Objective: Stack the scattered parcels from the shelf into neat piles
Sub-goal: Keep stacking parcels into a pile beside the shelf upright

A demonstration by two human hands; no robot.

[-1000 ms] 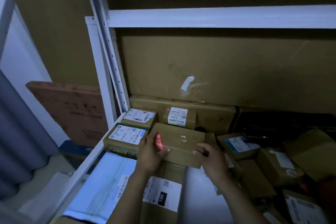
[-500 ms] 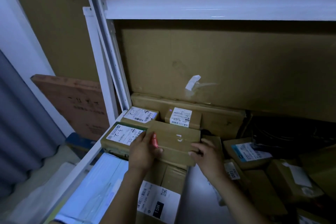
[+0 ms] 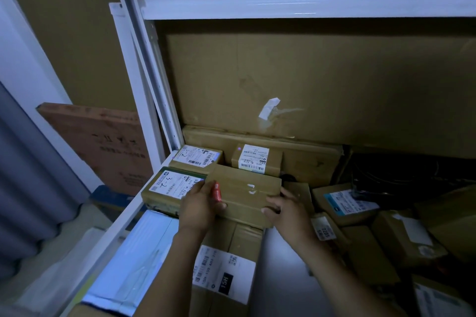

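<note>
A plain brown parcel sits level above a larger box, just beside a white-labelled parcel.

The person's body is showing as two hands and two forearms only. The left hand and the right hand are appearing bare, with knuckles and finger joints standing out as soft ridges under the dim light. The left forearm and the right forearm are running uncovered from the wrists to the lower frame edge, so any sleeve is lying outside the view. The low light is hiding finer detail such as nails or skin markings.
</note>
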